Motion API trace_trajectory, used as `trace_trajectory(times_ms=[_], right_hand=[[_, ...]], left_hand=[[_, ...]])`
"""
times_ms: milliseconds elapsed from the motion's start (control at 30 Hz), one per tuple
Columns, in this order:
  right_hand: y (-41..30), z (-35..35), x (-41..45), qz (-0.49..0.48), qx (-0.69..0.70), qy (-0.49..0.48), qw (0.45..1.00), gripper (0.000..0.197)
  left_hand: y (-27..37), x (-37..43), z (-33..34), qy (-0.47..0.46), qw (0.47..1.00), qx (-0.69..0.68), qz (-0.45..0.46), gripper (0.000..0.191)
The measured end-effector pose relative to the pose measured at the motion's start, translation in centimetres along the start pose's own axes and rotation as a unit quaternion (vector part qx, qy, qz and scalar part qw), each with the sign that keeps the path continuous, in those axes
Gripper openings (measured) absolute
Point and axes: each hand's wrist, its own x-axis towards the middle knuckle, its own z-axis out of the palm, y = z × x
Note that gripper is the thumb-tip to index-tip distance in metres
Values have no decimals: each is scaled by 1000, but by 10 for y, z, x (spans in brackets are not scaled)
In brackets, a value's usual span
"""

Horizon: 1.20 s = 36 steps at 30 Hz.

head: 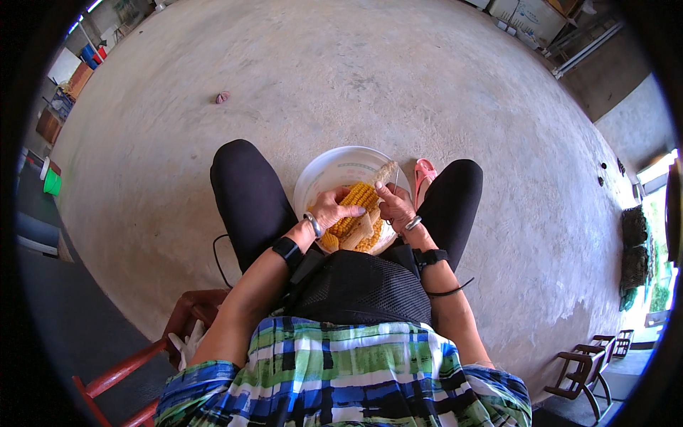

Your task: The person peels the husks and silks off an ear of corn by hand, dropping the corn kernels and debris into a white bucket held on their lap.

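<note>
A white basin [325, 169] stands on the floor between my knees, with several yellow corn cobs and pieces of dry husk [360, 232] in it. My left hand [335, 211] is closed around a yellow corn cob [359, 196] above the basin, its thumb across the lower part. Close beside it on the right, my right hand [395, 207] is curled with the thumb up, around a thin metal tool [396, 178] whose kind is unclear. The pale, bare tip of a cob [385, 172] shows just above the right thumb.
A pink sandal [425, 169] shows right of the basin. A small crumpled reddish thing [222, 97] lies on the concrete floor farther ahead. A red wooden chair [128, 368] with a pale glove [188, 344] is at lower left; dark chairs [581, 363] stand at lower right. A green bucket [52, 182] is far left.
</note>
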Motion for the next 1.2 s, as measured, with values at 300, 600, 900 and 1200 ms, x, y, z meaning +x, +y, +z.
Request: trace_trajectory(times_ms=[300,600,900,1200], right_hand=[[9,-6,9,-9,23,6,1000,37],[7,-2,7,36,51,68,996,38],[8,-10,10,33,42,-14,998,24],[5,-3,6,49,-6,26,998,37]], left_hand=[[2,-1,1,-9,1000,10,12,54],[-4,1,1,9,999,35,14,60],[-2,1,0,14,998,61,-2,57],[-6,0,0,45,987,153,-10,62]])
